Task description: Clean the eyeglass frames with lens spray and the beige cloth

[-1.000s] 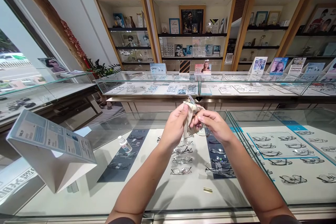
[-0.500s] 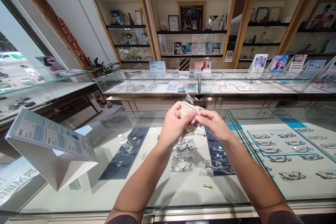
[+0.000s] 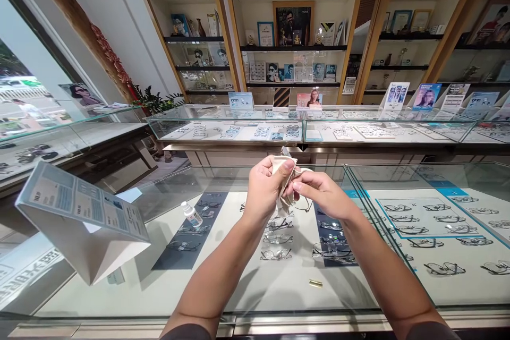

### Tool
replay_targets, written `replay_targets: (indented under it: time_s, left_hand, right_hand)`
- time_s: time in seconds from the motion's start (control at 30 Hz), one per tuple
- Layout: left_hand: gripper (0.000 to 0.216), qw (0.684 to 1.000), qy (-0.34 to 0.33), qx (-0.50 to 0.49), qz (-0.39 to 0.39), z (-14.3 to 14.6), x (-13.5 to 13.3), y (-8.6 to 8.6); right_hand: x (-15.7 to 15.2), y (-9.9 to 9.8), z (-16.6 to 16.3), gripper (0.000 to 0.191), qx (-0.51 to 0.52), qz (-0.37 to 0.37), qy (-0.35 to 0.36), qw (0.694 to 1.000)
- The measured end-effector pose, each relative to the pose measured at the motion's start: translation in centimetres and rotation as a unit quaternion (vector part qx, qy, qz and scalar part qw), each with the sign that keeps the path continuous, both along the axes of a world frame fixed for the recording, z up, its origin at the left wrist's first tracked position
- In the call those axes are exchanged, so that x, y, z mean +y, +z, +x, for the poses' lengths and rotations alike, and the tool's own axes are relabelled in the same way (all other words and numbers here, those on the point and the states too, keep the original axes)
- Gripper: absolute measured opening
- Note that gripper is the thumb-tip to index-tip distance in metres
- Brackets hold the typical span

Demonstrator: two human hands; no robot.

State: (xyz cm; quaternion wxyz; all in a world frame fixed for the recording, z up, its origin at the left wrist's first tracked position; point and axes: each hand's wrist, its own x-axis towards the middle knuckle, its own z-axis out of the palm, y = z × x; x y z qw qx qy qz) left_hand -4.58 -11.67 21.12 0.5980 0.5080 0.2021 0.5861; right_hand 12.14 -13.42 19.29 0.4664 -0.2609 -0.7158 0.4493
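Observation:
Above the glass display case, my left hand is closed around a cream cleaning cloth, thumb pressed on its front. Folded in that cloth is a pair of eyeglasses; part of the thin rim shows below my fingers, and the rest is largely covered. My right hand meets the left one, its thumb and fingers pinching the glasses where they come out of the cloth. The exact spot of this pinch is partly hidden. To the left, a small white bottle with a printed label stands on the glass.
Rows of eyeglass frames lie in the case under the glass. A tent-shaped sign stands at left on the top. A small gold-coloured piece lies near the front. Another case runs across behind.
My left thumb and the cloth have shifted, and the cloth now covers more of the glasses. My right fingers have turned slightly. The view has moved a little.

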Motion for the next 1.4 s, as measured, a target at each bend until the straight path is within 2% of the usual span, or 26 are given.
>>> replay_targets:
  time_s: [0.1, 0.2, 0.3, 0.4, 0.5, 0.67, 0.87, 1.0, 1.1, 1.3, 1.4]
  left_hand:
    - [0.043, 1.0, -0.009, -0.001, -0.005, -0.2, 0.3, 0.2]
    - [0.044, 0.999, -0.047, 0.003, -0.002, -0.7, 0.3, 0.8]
    - [0.044, 0.996, -0.089, 0.013, -0.008, -1.2, 0.1, 1.5]
    - [0.053, 0.995, -0.1, 0.014, -0.011, -1.3, -0.1, 1.9]
    - [0.059, 0.996, -0.083, 0.013, -0.008, -0.8, -0.1, 1.6]
    - [0.049, 0.998, -0.058, 0.009, -0.013, -0.1, 0.2, 0.4]
    - [0.047, 1.0, 0.01, -0.001, 0.001, 0.2, 0.1, 0.2]
    - [0.048, 0.999, 0.039, -0.014, 0.012, 0.3, 0.3, 0.0]
    - [0.046, 0.999, 0.021, 0.009, 0.029, -0.3, 0.6, 0.2]
    - [0.039, 0.989, -0.077, 0.101, 0.071, -2.7, 1.1, 1.5]
    - [0.041, 0.988, -0.065, 0.115, 0.085, -3.0, 1.1, 1.6]
  right_hand:
    - [-0.1, 0.3, 0.0, 0.034, 0.002, 0.009, -0.013, 1.0]
    - [0.0, 0.6, 0.1, 0.034, 0.019, 0.021, -0.025, 0.999]
    - [0.2, 0.7, 0.4, 0.032, 0.039, 0.012, -0.035, 0.999]
    - [0.4, 0.5, 0.5, 0.03, 0.06, -0.007, -0.037, 0.997]
    - [0.5, 0.1, 0.6, 0.031, 0.07, -0.022, -0.036, 0.997]
    - [0.8, -0.4, 0.2, 0.032, 0.079, -0.03, -0.04, 0.996]
    - [0.7, -0.6, -0.8, 0.032, 0.051, -0.012, -0.002, 0.999]
    - [0.5, -0.5, -0.7, 0.032, 0.019, 0.009, -0.024, 0.999]
    - [0.2, 0.0, -0.2, 0.032, 0.008, 0.02, -0.038, 0.999]
    - [-0.3, 1.3, 1.2, 0.03, 0.041, 0.002, -0.012, 0.999]
    - [-0.3, 1.3, 1.4, 0.028, 0.062, -0.011, -0.003, 0.998]
